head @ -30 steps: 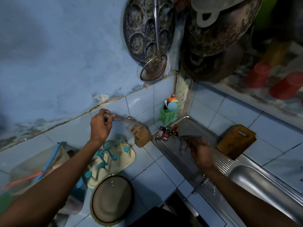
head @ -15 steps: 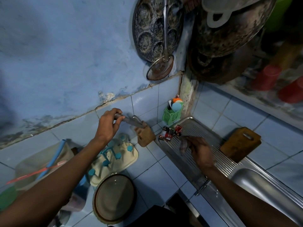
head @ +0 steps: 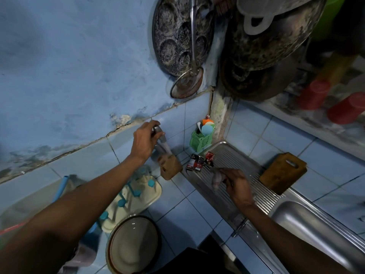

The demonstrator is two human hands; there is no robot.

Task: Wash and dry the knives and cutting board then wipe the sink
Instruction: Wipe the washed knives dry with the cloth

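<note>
Presently, the left hand (head: 145,141) grips the handle of a steel knife (head: 162,142), whose blade tip enters the small wooden knife block (head: 170,167) standing on the blue tiled counter (head: 189,212). The right hand (head: 238,185) hovers over the ribbed steel drainboard (head: 233,161), fingers curled round a pale cloth (head: 216,179). The brown wooden cutting board (head: 283,172) leans against the tiled wall beside the steel sink basin (head: 316,224).
</note>
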